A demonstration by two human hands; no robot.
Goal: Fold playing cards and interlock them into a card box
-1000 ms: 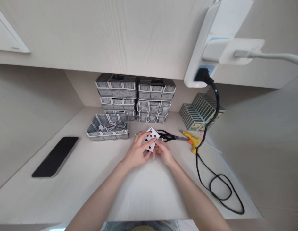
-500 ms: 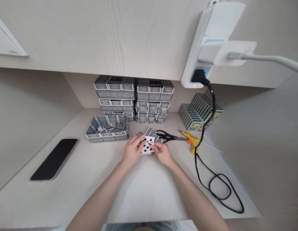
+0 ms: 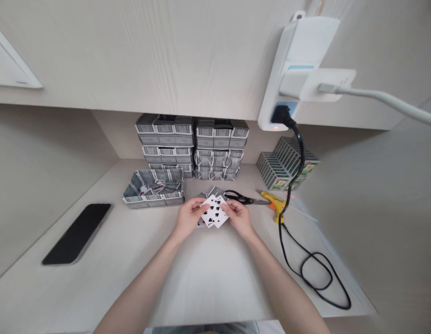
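Note:
Two playing cards (image 3: 214,211), white with black spades, overlap at an angle between my hands, faces up. My left hand (image 3: 190,216) pinches the left card with its thumb on the face. The right card's edge is pinched by my right hand (image 3: 239,215). Beneath and behind them lie more cards (image 3: 216,191), grey-backed, partly hidden by my hands. Black-handled scissors (image 3: 239,197) rest just beyond my right hand. Left of my left hand stands an open box (image 3: 155,200) built from cards, with loose cards inside.
Stacked card-built boxes (image 3: 165,138) stand against the back wall. On the right lie a yellow glue gun (image 3: 276,204) with its looped black cord (image 3: 323,287), and green-patterned card stacks (image 3: 281,169). A phone (image 3: 78,233) lies at left. A power strip (image 3: 288,69) hangs above.
My hands have moved apart slightly, and the cards between them now fan out as two angled, overlapping cards. The view has shifted a little.

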